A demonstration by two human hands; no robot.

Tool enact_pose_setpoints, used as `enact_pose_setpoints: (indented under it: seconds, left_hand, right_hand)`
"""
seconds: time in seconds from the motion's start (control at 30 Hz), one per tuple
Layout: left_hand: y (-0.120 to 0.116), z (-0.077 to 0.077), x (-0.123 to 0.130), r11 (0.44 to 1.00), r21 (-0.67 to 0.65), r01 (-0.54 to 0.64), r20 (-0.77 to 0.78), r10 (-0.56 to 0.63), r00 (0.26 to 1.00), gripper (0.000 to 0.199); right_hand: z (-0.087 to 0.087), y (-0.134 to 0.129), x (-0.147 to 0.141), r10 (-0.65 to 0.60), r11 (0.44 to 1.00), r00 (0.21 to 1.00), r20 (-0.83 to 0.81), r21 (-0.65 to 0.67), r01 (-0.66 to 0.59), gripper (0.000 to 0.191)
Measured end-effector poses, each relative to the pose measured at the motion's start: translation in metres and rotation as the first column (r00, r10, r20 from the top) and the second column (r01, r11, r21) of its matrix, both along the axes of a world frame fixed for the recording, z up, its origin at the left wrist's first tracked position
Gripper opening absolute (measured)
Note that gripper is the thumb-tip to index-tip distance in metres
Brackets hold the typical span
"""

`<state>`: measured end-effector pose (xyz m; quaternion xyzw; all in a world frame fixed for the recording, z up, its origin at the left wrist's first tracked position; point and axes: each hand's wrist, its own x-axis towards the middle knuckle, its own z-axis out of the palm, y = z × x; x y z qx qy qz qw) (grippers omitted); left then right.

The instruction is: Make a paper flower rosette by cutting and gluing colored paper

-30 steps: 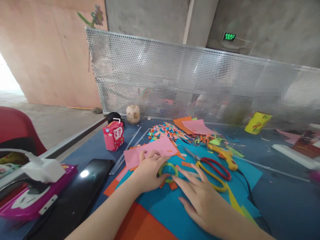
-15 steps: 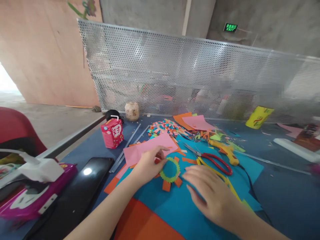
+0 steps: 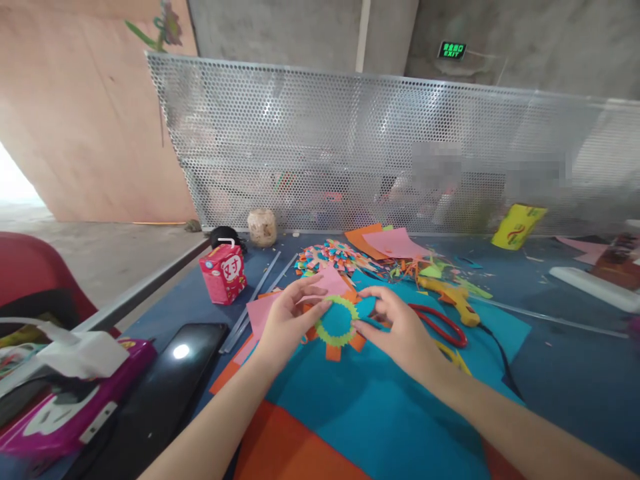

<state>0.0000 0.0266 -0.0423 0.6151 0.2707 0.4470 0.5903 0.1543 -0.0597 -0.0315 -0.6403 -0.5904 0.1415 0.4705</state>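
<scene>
Ring [image 3: 333, 341] seemingly bridges left [image 3: 314, 315] and right fingers [image 3: 371, 331].

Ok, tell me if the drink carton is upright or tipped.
Upright: the drink carton stands on its base, bent white straw on top.

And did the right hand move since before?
Yes. The right hand has moved forward and a bit left against the red-handled scissors, and now hides their blades.

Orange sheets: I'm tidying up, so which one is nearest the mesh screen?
The orange sheet at the back, partly under a pink sheet; the others lie nearer the camera.
</scene>
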Motion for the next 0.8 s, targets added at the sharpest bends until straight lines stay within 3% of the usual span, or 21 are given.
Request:
enact_pose_setpoints:
  seconds: [0.1,0.23,0.43,0.5,0.57,0.63,0.7,0.77,0.8]
  left_hand:
    - [-0.002,0.001,0.003,0.996,-0.064,0.059,-0.082,-0.064,0.995,0.056]
    - [-0.002,0.0,0.005,0.99,-0.093,0.11,-0.147,-0.123,0.981,0.043]
    - [0.007,-0.005,0.004,0.998,-0.057,-0.022,-0.14,0.013,0.99,0.038]
    - [0.006,-0.005,0.002,0.999,0.006,-0.048,-0.165,0.048,0.985,0.035]
    - [0.004,-0.004,0.0,0.977,0.194,-0.09,-0.223,0.133,0.966,0.027]
    - [0.001,-0.002,-0.003,0.863,0.495,-0.102,-0.26,0.259,0.93,0.015]
    - [-0.003,-0.003,-0.006,0.645,0.764,-0.021,-0.265,0.344,0.901,0.008]
    - [-0.005,-0.005,-0.008,0.465,0.872,0.154,-0.339,0.346,0.875,0.012]
    - [-0.005,-0.006,-0.008,0.426,0.871,0.246,-0.407,0.343,0.847,0.017]
  right_hand:
    - [0.001,-0.002,0.003,0.038,0.999,0.993,-0.116,-0.027,-0.041,0.03]
    - [0.001,-0.002,0.009,0.01,0.999,0.99,-0.14,-0.041,-0.016,0.031]
    - [-0.001,-0.003,0.022,-0.024,0.997,0.995,0.096,-0.067,0.03,0.027]
    - [-0.001,-0.003,0.027,-0.027,0.994,0.986,0.163,-0.098,0.043,0.022]
    - [0.002,-0.002,0.033,-0.033,0.989,0.97,0.241,-0.132,0.067,0.013]
    - [0.007,-0.001,0.041,-0.08,0.98,0.94,0.331,-0.148,0.135,0.01]
    - [0.014,-0.001,0.053,-0.186,0.953,0.884,0.428,-0.139,0.268,0.014]
    - [0.019,-0.001,0.07,-0.317,0.886,0.791,0.524,-0.133,0.443,0.021]
    - [0.02,-0.001,0.08,-0.365,0.837,0.741,0.564,-0.149,0.526,0.024]
